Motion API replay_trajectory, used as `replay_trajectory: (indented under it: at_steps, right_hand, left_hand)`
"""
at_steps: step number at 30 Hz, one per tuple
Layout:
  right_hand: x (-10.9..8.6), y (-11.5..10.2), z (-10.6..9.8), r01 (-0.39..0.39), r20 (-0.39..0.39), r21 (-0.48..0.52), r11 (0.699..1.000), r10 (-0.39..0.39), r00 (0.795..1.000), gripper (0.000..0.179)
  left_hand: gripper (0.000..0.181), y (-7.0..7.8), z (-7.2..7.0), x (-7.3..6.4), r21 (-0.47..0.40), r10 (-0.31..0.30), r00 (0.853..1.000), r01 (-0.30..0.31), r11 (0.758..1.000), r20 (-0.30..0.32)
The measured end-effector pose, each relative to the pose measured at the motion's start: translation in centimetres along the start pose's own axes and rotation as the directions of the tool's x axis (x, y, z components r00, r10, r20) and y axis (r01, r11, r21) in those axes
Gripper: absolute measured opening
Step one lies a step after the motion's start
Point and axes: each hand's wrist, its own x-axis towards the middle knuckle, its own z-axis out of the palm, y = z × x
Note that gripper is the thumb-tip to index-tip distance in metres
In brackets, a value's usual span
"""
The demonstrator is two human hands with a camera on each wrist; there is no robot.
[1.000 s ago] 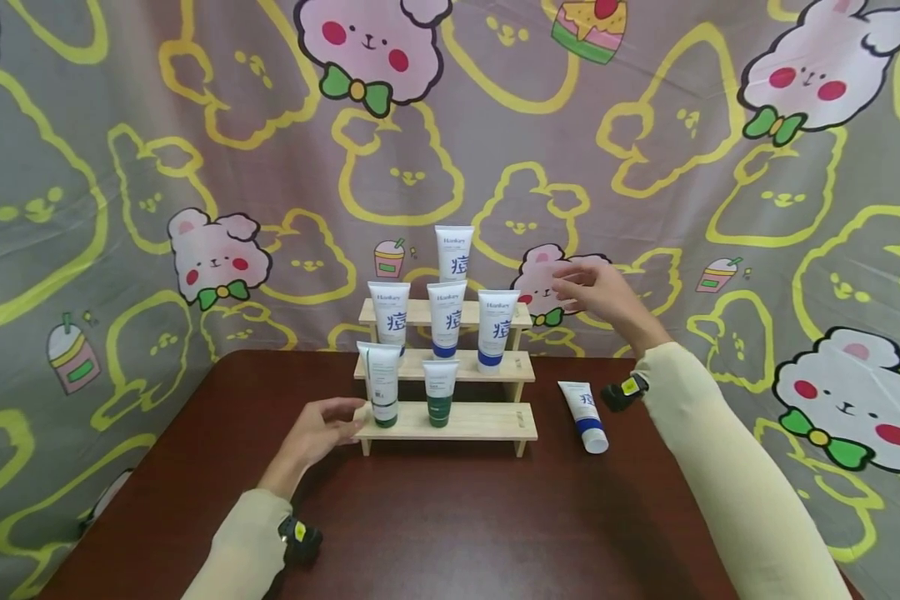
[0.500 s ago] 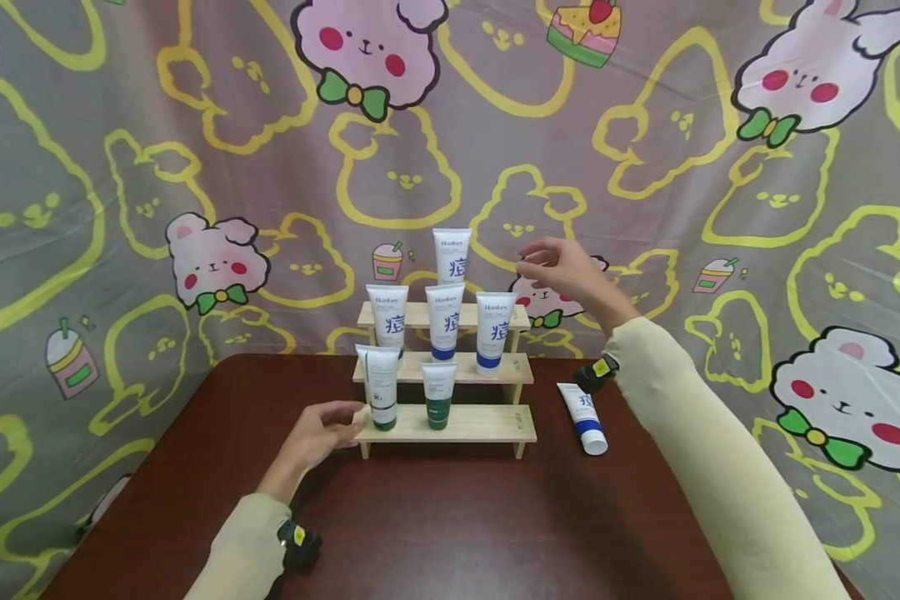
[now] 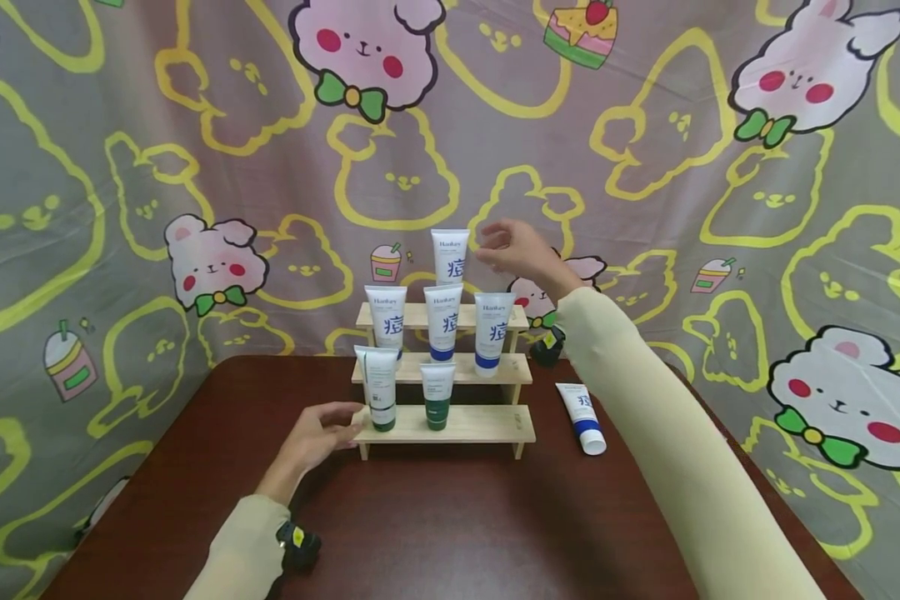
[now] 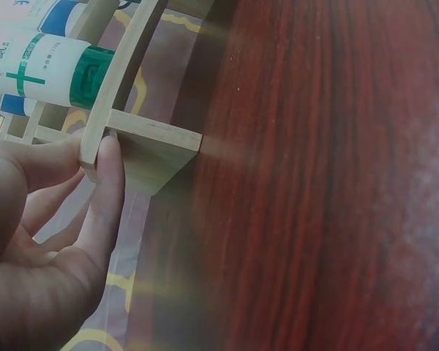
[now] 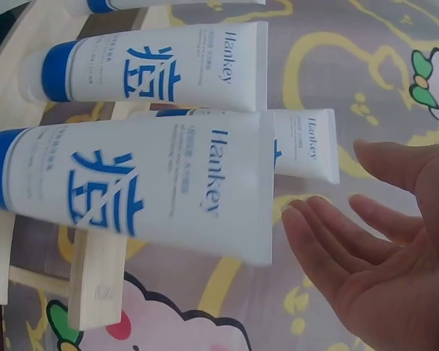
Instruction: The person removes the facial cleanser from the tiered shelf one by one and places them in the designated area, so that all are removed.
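My left hand (image 3: 317,435) pinches the left end of the bottom step of a three-step wooden stand (image 3: 487,423); in the left wrist view thumb and finger lie on either side of the board (image 4: 95,146). My right hand (image 3: 521,254), fingers relaxed and holding nothing, is just right of the white squeeze tube (image 3: 450,254) on the top step. The right wrist view shows a gap between my fingertips (image 5: 293,219) and that tube (image 5: 307,146). The middle step bears three matching blue-capped tubes, the right one (image 3: 492,329) nearest. On the bottom step stand a tall white tube (image 3: 381,383) and a smaller white-and-green tube (image 3: 437,392).
Another blue-and-white tube (image 3: 581,417) lies on the dark red-brown table (image 3: 450,517), right of the stand. Behind the table hangs a grey curtain (image 3: 270,167) printed with cartoon rabbits and yellow outlines.
My right hand has moved left, and slightly up, from the right of the stand to beside the top tube. My left hand keeps its grip on the stand, and the tubes stay in place.
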Motion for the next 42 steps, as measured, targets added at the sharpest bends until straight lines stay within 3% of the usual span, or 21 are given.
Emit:
replay_trajectory:
  at_steps: [8, 20, 29, 37, 42]
  right_hand:
    - [1.9, -0.6, 1.3, -0.032, -0.001, 0.117, 0.993, 0.033, 0.999, 0.062]
    - [3.4, -0.4, 2.8, -0.076, 0.005, 0.168, 0.983, 0.076, 0.997, 0.059]
    - [3.6, 0.0, 3.4, -0.079, -0.001, 0.125, 0.989, 0.080, 0.997, 0.042]
    - [3.9, 0.4, 3.8, -0.073, -0.004, 0.046, 0.996, 0.073, 0.997, 0.039]
    - [3.9, 0.6, 4.2, -0.079, -0.020, 0.090, 0.993, 0.081, 0.997, 0.037]
  left_hand:
    - [0.041, -0.1, 0.0, 0.0, -0.034, 0.017, 1.000, -0.016, 0.999, 0.009]
    - [0.041, -0.1, 0.0, 0.1, -0.046, 0.022, 1.000, -0.022, 0.999, 0.008]
    - [0.041, -0.2, 0.1, 0.2, -0.045, 0.026, 1.000, -0.025, 0.999, 0.012]
    - [0.043, -0.2, 0.0, 0.0, -0.049, 0.041, 0.999, -0.040, 0.998, 0.015]
    - [0.041, -0.2, 0.1, 0.0, -0.047, 0.024, 1.000, -0.024, 0.999, 0.010]
